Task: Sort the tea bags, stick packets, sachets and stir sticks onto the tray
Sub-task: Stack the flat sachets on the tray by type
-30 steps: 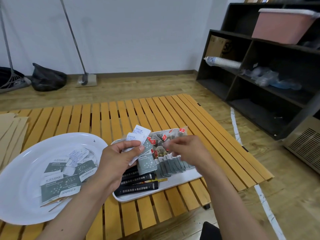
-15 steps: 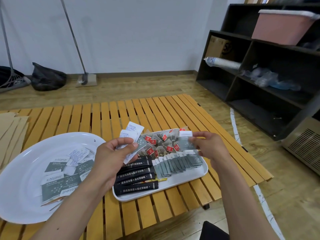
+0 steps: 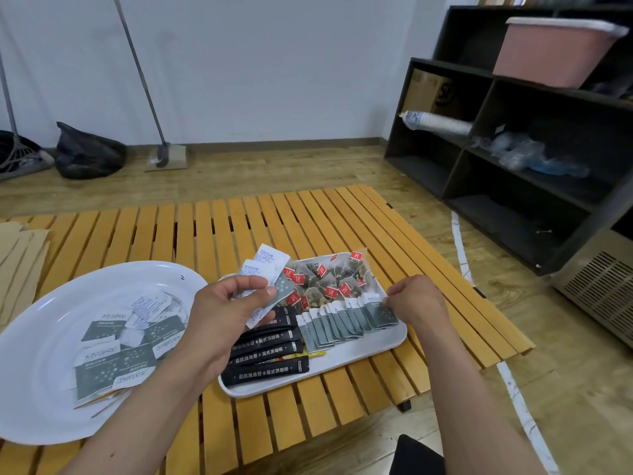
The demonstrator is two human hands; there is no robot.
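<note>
1. Head view: the left hand (image 3: 219, 313) is raised over the near left end of the white rectangular tray (image 3: 373, 351), fingers closed on a fan of white sachets (image 3: 270, 264) and one grey-green sachet (image 3: 284, 290).
2. The right hand (image 3: 416, 298) pinches the last packet in the overlapped row of grey-green sachets (image 3: 342, 320) at the tray's right side.
3. Pyramid tea bags (image 3: 329, 279) with red tags fill the far part; black stick packets (image 3: 265, 351) lie at the near left.
4. The round white plate (image 3: 41, 406), to the left on the slatted table (image 3: 239, 221), holds loose sachets and thin stir sticks (image 3: 102, 401).
</note>
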